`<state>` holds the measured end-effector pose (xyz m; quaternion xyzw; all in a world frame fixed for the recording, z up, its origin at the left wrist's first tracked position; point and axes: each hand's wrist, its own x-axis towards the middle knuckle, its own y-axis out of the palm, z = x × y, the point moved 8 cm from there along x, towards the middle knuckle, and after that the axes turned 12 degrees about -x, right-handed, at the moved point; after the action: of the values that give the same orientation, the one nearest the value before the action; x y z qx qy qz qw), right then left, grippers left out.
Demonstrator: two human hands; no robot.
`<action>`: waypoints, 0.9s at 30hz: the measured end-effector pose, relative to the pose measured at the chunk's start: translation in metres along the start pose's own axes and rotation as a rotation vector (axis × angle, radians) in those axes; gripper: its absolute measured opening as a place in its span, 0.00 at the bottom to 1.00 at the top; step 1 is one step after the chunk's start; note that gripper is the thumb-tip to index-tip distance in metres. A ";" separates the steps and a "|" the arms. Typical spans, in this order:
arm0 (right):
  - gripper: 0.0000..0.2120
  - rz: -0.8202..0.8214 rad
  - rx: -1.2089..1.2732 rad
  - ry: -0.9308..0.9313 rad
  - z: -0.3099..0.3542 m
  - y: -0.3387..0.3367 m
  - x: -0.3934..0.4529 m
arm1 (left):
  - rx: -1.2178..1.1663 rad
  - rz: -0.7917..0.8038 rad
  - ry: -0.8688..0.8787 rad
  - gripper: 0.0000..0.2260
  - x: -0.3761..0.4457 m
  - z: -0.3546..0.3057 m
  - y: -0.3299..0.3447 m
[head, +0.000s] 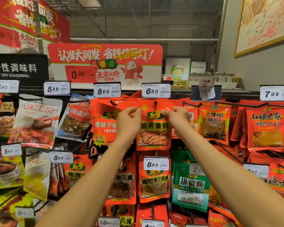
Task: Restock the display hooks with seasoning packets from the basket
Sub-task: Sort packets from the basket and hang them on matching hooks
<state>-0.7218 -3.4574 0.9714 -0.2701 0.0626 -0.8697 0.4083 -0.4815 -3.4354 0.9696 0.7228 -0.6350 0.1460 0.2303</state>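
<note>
Right now both hands pinch the top corners of a glossy red barbecue-seasoning packet (153, 128), left hand (129, 119) and right hand (176, 116), fingers clamped on it, its punched hole at the black wire hook (155, 103) under the 6.80 price tag (156, 90). If the hole misses the tip, the packet could slip or tear. No basket shows.

Pretty clearly a supermarket spice aisle: price tags (156, 90) clipped over every hook, seasoning packets (153, 128) hanging in rows, a "DRY SEASONING" sign (15, 69) and a red promo banner (105, 63) overhead.
</note>
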 end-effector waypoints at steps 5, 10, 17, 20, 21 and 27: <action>0.13 -0.065 -0.168 0.023 0.002 0.014 0.036 | 0.046 0.070 0.089 0.17 -0.015 0.000 0.008; 0.21 0.007 -0.319 0.078 -0.006 0.021 0.052 | -0.065 0.130 -0.034 0.07 -0.016 0.010 0.015; 0.12 -0.003 -0.062 0.066 -0.022 -0.020 0.001 | -0.216 0.151 -0.215 0.08 -0.018 0.023 0.013; 0.06 0.167 0.201 0.098 -0.029 -0.041 -0.046 | -0.235 0.197 -0.259 0.10 -0.033 0.020 0.011; 0.06 0.219 0.212 0.088 -0.031 -0.048 -0.062 | -0.246 0.218 -0.274 0.10 -0.041 0.020 0.011; 0.08 0.350 0.291 0.112 -0.073 -0.083 -0.137 | -0.344 0.353 -0.473 0.14 -0.114 0.055 0.015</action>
<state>-0.7445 -3.3090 0.8795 -0.1447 0.0051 -0.7993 0.5833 -0.5183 -3.3684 0.8675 0.5661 -0.8015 -0.0975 0.1664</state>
